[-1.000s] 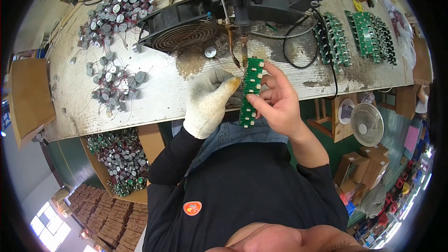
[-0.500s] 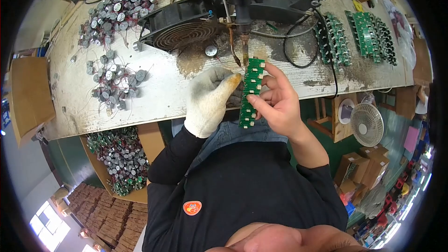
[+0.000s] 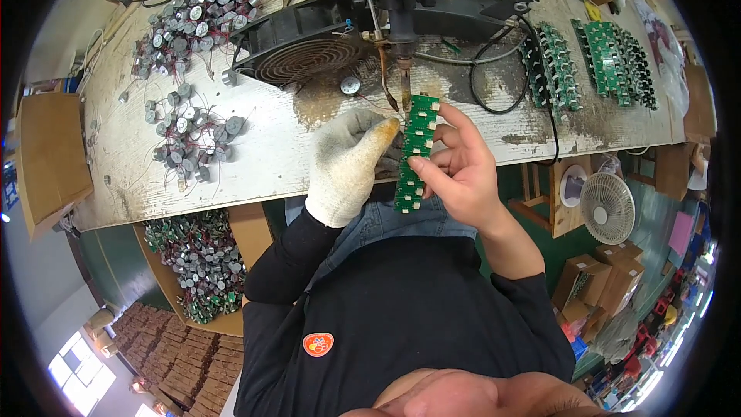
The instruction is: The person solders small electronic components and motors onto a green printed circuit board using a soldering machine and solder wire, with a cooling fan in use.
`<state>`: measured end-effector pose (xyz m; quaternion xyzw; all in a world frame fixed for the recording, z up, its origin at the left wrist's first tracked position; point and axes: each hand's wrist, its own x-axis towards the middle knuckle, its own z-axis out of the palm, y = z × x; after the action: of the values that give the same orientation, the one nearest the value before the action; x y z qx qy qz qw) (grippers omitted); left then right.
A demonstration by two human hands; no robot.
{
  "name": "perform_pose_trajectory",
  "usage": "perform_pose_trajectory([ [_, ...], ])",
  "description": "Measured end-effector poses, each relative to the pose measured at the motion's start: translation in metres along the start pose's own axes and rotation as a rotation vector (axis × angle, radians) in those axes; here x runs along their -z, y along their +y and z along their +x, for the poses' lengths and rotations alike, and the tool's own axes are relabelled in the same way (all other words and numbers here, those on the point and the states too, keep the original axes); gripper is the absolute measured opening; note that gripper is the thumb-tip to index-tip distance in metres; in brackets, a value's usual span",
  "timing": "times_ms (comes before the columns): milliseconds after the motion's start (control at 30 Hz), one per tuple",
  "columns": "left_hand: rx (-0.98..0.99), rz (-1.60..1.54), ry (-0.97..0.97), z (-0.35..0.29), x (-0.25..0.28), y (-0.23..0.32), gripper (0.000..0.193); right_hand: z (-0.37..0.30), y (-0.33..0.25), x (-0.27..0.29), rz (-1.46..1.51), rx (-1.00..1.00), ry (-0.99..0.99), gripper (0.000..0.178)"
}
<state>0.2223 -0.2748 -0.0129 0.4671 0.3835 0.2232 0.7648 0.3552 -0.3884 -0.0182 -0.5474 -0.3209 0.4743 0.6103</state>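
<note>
A long green circuit board strip (image 3: 417, 135) with a row of white connectors stands nearly upright in front of me. My bare right hand (image 3: 461, 166) grips it, thumb on its face and fingers behind. My left hand (image 3: 345, 162), in a white glove with a stained thumb, is closed in a pinch at the board's left edge. Whatever sits between its fingers is hidden. Just above the board's upper end hang a soldering iron tip (image 3: 406, 81) and a thin copper-coloured feed tube (image 3: 388, 81).
A black round-grilled fan (image 3: 309, 62) stands behind my left hand. Small round motors (image 3: 202, 11) with wires lie heaped at left; a single one (image 3: 350, 86) lies near the iron. More circuit boards (image 3: 606, 58) stand in rows at right. A carton (image 3: 251, 235) of wired parts sits below the table's edge.
Almost nothing differs. Both hands and the board hold their places beneath the iron, with only a very slight shift.
</note>
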Motion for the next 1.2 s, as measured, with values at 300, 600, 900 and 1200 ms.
perform_pose_trajectory([
  [300, 0.045, -0.075, 0.018, 0.003, 0.001, -0.006, 0.019, 0.001, 0.007, -0.002, 0.013, -0.026, 0.026, 0.066],
  [600, -0.282, 0.351, 0.054, -0.008, 0.037, -0.013, 0.035, 0.004, 0.003, 0.000, -0.007, -0.075, 0.078, 0.068],
  [900, -0.638, 0.998, 0.670, -0.004, 0.135, 0.057, 0.025, 0.010, 0.015, 0.014, 0.049, 0.022, 0.097, 0.061],
  [1200, -0.347, 1.544, 0.551, 0.074, 0.147, 0.088, 0.025, 0.012, 0.015, 0.007, 0.023, 0.039, 0.080, 0.061],
])
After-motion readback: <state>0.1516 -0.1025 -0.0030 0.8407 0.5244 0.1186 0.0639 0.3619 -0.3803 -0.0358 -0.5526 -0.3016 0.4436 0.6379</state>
